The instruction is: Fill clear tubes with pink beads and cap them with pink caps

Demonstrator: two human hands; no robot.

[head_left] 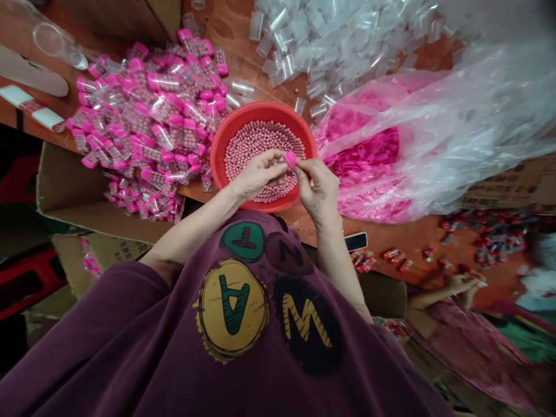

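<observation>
Left hand [256,175]: fingers closed on a small tube [282,163], mostly hidden. Right hand [320,188]: fingers pinching its pink cap [290,158], above red bowl [219,145]. In bowl: pink beads [258,142]. Left of bowl: capped tubes [152,110], heaped. Right of bowl: bag of caps [369,145]. Beyond bowl: clear tubes [339,37], on worktop [232,40].

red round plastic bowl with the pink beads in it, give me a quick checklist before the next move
1. Bright pink plastic cap at the fingertips of left hand and right hand: ok
2. Cap fully seated on something: cannot tell, fingers hide it
3. Both hands over red round plastic bowl: ok
4. Small round pink beads in the bowl: ok
5. Brown tabletop beyond it free of loose clear plastic tubes: not ok
</observation>
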